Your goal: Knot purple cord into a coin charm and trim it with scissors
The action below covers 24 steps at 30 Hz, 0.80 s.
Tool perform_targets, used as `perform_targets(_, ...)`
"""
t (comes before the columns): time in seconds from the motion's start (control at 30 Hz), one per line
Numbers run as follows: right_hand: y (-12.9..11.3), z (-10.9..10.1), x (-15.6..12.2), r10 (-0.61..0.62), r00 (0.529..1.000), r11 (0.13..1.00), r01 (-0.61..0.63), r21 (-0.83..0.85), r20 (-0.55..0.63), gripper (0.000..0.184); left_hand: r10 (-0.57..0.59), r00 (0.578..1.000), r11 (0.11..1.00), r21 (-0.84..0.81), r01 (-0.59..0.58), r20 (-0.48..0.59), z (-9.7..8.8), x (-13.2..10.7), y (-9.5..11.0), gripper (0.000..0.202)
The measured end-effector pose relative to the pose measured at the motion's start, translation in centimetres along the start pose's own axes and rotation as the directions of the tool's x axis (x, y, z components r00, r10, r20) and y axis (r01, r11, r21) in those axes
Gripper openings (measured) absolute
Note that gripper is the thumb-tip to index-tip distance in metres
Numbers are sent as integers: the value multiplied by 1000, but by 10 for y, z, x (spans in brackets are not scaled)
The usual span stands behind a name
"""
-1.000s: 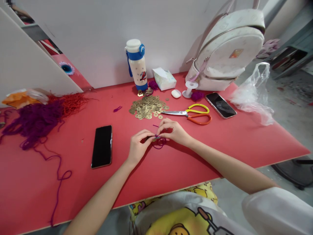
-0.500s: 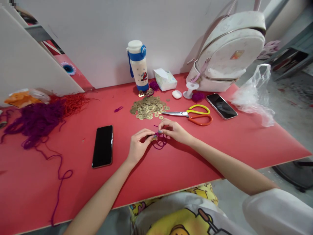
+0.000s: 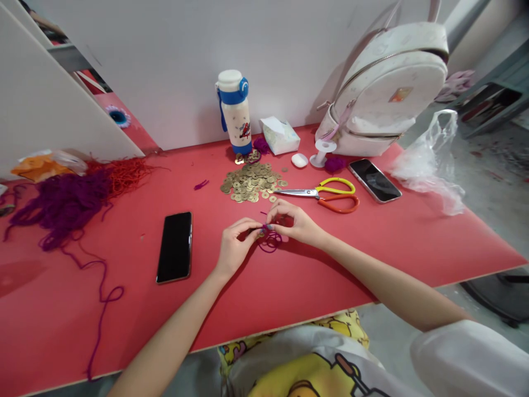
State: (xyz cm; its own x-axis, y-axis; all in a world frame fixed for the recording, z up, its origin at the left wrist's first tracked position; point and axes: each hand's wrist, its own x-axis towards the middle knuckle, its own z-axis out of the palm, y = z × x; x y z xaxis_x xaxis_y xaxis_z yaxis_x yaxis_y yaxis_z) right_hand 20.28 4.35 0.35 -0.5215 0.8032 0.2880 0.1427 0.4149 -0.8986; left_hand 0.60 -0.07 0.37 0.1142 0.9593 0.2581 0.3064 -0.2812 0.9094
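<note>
My left hand (image 3: 233,245) and my right hand (image 3: 293,220) meet over the middle of the red table (image 3: 314,270). Both pinch a short piece of purple cord (image 3: 270,240) that loops on the table between them. A small brass coin seems to sit at the left fingertips, mostly hidden. A heap of brass coins (image 3: 252,182) lies just beyond the hands. Scissors (image 3: 326,194) with yellow and orange handles lie right of the heap.
A black phone (image 3: 174,246) lies left of my hands, another phone (image 3: 374,180) at the right. Purple and red cord (image 3: 66,201) is piled far left. A blue-and-white bottle (image 3: 233,110), tissue pack (image 3: 281,134), white spool (image 3: 320,151), white backpack (image 3: 384,88) and plastic bag (image 3: 430,160) stand behind.
My fingers shift slightly on the purple cord; the right fingertips have moved a little around the knot. Everything else on the table has stayed put.
</note>
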Motion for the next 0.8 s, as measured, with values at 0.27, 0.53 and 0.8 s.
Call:
perform_targets(0.27, 0, 0, -1, 353, 918, 764, -393, 511, 178, 18, 7, 999, 1000, 25, -8, 36, 0, 0, -1, 7)
perform_targets(0.53, 1, -23, 4, 454, 879, 303, -302, 904, 142, 11, -61, 998, 997, 43, 60, 30, 2, -1, -6, 6)
perform_targets(0.8, 12, -25, 11, 311, 882, 761, -8, 648, -355, 24, -125, 990, 992, 8, 125, -63, 1, 1, -6, 6)
